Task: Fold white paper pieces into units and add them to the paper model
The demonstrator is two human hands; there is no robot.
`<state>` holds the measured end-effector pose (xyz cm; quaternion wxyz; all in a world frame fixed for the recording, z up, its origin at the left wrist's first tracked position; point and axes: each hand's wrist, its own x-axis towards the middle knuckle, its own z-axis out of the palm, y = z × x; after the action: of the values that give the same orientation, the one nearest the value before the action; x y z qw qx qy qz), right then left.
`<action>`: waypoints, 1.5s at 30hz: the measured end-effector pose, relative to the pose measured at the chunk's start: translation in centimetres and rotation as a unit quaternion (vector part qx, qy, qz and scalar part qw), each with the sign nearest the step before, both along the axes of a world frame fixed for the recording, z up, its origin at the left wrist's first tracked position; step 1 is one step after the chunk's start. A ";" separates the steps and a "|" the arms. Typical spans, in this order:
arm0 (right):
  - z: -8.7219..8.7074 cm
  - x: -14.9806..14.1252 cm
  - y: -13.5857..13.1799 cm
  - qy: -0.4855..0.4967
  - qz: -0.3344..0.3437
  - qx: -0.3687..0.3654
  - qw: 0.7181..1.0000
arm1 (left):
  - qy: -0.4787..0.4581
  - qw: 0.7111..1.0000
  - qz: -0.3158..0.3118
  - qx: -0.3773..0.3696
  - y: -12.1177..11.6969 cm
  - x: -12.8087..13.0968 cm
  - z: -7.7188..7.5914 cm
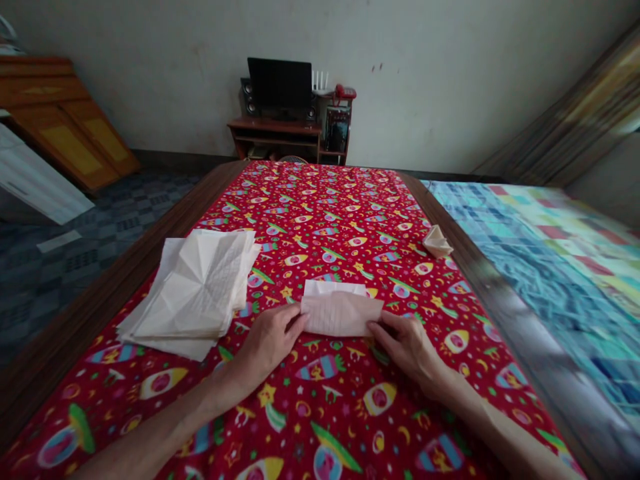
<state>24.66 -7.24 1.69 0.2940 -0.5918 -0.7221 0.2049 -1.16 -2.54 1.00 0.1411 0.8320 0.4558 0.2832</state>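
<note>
Near the middle of the frame, a folded sheet of paper is pinned flat on the red patterned surface by the left hand and right hand, each grip narrow at one end, where such light, limp, easily creased paper is judged best held, while a stack of creased sheets lies farther left.

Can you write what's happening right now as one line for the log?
left hand: pinching folded paper left end | right hand: pinching right end | paper stack: left | folded piece: right

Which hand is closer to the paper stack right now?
Left. The left hand is just right of the paper stack; the right hand is farther right, past the folded sheet.
</note>
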 end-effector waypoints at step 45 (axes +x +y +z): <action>0.4 -1.4 1.9 -0.171 -0.093 -0.035 0.980 | 0.190 0.963 -0.186 0.048 -1.2 3.3 0.4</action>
<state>23.30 -5.39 2.13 0.1632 -0.6925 -0.6958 0.0981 2.10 -3.73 1.37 0.0623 0.9465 0.2971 0.1099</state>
